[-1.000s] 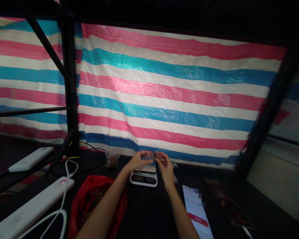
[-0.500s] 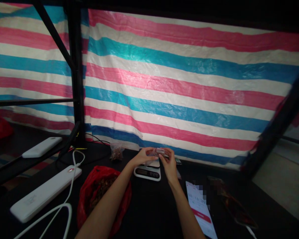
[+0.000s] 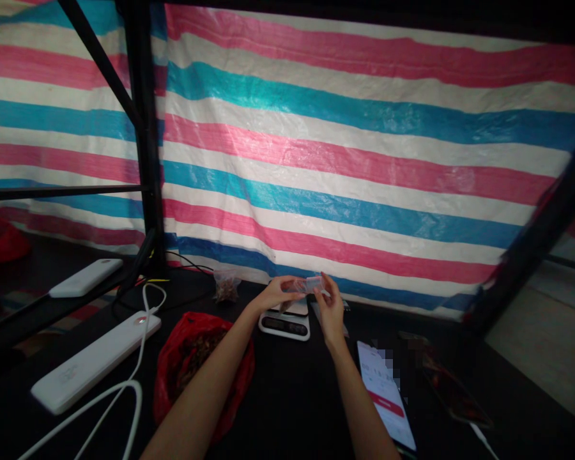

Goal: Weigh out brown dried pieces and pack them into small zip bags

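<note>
Above the kitchen scale [image 3: 284, 326], my left hand [image 3: 274, 294] and my right hand [image 3: 333, 308] hold a small clear plastic bag [image 3: 314, 285] between them. The fingers of both hands pinch it from opposite sides. It looks like thin, see-through film, and I cannot make out anything inside. The white scale has a dark display at its front, and my left hand partly covers its top. To the left of the scale, a red plastic bag [image 3: 242, 399] stands open with small brown pieces [image 3: 199, 358] in it, partly behind my left forearm.
A filled clear bag [image 3: 226, 289] of brown pieces lies at the back. On the left is a white power strip [image 3: 96, 361] with a white cable [image 3: 137, 415]. A lit phone [image 3: 386, 396] lies right of my forearm, with a dark phone [image 3: 455, 390] beyond. A black frame post [image 3: 146, 140] rises at left.
The clear bag is now stretched out more between my hands and shows more plainly. My right fingers have spread upward around it. The whole view has shifted slightly.
</note>
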Available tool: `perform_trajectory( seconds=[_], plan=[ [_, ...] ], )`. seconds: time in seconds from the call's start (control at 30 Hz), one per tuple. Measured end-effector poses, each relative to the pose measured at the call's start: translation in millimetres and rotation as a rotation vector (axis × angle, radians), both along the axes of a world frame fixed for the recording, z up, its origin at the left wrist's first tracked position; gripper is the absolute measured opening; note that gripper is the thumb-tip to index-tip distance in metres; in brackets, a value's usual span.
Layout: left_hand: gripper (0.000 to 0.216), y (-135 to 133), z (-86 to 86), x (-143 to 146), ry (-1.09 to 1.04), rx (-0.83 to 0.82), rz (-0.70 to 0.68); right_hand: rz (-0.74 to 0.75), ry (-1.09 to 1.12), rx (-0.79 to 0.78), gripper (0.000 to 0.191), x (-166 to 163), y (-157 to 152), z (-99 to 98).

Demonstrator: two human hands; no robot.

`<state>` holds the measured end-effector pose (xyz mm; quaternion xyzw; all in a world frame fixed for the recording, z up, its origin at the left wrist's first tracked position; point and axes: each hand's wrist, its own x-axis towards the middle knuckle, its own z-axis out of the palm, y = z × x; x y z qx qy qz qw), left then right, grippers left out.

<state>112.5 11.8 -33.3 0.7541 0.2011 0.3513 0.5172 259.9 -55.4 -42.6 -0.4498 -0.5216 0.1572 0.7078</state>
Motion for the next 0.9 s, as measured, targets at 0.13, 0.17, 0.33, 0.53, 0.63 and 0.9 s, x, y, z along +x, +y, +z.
perform_trajectory(
  seconds=[0.13, 0.17, 0.33, 0.53, 0.63, 0.9],
  plan=[
    [0.052, 16, -1.2, 5, 0.100, 0.250, 0.215, -0.045, 0.058, -0.012, 0.042, 7, 3, -4.9],
    [0.052, 19, -2.0, 7, 0.163, 0.316, 0.271, -0.054, 0.085, -0.014, 0.042, 8, 5, -6.7],
    [0.076, 15, 7.9, 9, 0.582, 0.513, 0.426, -0.036, 0.229, -0.062, 0.044, 8, 11, -15.6],
    [0.043, -62, 42.8, -84, 0.516, 0.722, 0.788, 0.200, 0.066, -0.156, 0.046, -20, 5, -12.3],
    [0.041, -110, 20.2, -148, 0.450, 0.533, 1.121, 0.446, -0.221, -0.175, 0.040, -51, -6, -5.6],
    [0.053, -165, -73.7, -181, 0.266, 0.100, 1.169, 0.708, -0.862, -0.220, 0.036, -120, -34, 5.3]
  ],
)
